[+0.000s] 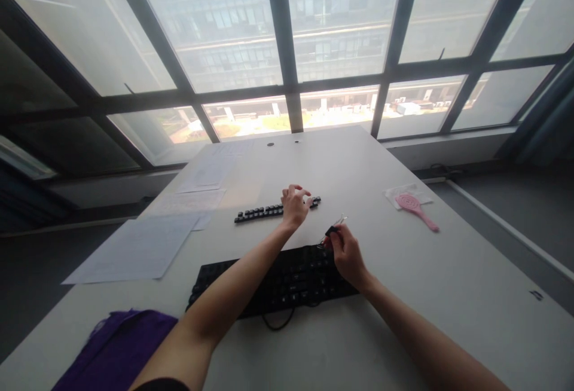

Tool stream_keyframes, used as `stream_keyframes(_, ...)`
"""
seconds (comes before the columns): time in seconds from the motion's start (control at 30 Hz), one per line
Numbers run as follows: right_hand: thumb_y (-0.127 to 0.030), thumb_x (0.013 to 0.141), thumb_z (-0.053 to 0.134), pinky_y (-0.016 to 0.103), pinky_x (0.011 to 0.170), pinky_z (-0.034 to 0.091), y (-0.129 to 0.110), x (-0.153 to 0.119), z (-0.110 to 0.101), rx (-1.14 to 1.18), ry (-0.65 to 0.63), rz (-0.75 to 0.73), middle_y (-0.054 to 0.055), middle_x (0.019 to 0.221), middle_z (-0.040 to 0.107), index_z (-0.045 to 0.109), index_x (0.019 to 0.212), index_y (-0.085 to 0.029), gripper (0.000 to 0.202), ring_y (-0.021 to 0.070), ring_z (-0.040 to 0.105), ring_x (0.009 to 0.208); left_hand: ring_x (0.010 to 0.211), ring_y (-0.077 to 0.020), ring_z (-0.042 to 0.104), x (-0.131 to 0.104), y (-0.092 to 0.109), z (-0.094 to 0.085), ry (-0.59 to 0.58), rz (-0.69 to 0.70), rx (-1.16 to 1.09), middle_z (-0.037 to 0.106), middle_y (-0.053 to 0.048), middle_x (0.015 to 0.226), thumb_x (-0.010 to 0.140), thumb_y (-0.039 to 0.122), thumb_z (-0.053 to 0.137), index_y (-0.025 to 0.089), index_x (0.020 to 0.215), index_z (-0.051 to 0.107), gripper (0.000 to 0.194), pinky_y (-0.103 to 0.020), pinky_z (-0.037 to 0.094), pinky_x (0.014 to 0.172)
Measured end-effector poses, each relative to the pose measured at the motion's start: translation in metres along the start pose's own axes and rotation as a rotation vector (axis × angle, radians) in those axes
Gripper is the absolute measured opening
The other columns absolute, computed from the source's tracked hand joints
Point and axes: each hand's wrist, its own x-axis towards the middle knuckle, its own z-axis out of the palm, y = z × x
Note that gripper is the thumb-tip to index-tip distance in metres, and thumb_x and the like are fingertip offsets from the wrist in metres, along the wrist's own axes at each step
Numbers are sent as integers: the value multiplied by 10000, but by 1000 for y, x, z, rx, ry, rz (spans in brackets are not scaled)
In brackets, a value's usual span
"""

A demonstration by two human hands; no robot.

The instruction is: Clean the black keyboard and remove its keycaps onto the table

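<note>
A black keyboard lies on the white table in front of me, partly hidden under my left forearm. Behind it, loose black keycaps are lined up in rows. My left hand is over the right part of these rows, its fingers curved and apart; whether a fingertip touches a keycap I cannot tell. Above the keyboard's upper right corner, my right hand is closed on a wire keycap puller with a dark handle, its thin wire prongs pointing up and away.
Paper sheets cover the table's left side. A purple cloth lies at the near left. To the right, a pink hairbrush rests partly on a clear plastic wrapper. A cable loop shows at the keyboard's front edge. Large windows stand beyond the table.
</note>
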Motion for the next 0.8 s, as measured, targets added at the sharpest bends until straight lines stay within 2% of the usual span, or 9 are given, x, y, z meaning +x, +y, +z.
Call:
stream_keyframes(0.1,-337,1001,441,277,643,486,-2,1,-2,30,33,6,12,768,666,511,939,-236,137,174,626,661,1110,-292,492,-22,5,-30,26,31,-40,589,-86,1146,875,201,667,261,1019,736,171,-428,430,939)
stream_keyframes(0.2,-298,998,437,270,640,461,-7,3,-6,-47,10,-36,-3,730,633,515,912,-234,133,164,597,639,1071,-269,513,-66,14,-52,-47,125,-119,607,-75,1106,876,141,621,246,1012,725,200,-428,423,969)
stream_keyframes(0.3,-243,990,429,267,643,427,-11,5,-10,-174,-61,-117,-13,702,574,516,871,-230,149,158,551,633,1036,-252,527,-114,22,-58,-146,151,-211,621,-67,1054,875,100,577,236,974,717,219,-410,443,939)
stream_keyframes(0.4,-190,972,420,263,641,414,-13,5,-13,-258,-139,-199,8,793,549,503,831,-227,168,156,520,669,1002,-237,531,-145,26,-54,-209,156,-275,634,-61,1025,875,77,537,230,989,702,252,-389,455,925)
stream_keyframes(0.53,-159,967,416,257,652,430,-9,0,-17,-282,-235,-242,23,870,537,509,843,-225,169,153,515,694,1004,-235,531,-150,26,-49,-248,165,-296,644,-59,1033,861,75,529,224,1035,681,276,-390,450,955)
stream_keyframes(0.8,-164,999,396,284,704,435,2,-16,-21,-335,-312,-361,39,843,605,573,915,-226,206,181,565,745,974,-248,551,-125,26,-60,-482,298,-236,637,-65,981,810,205,665,211,991,683,182,-366,467,887)
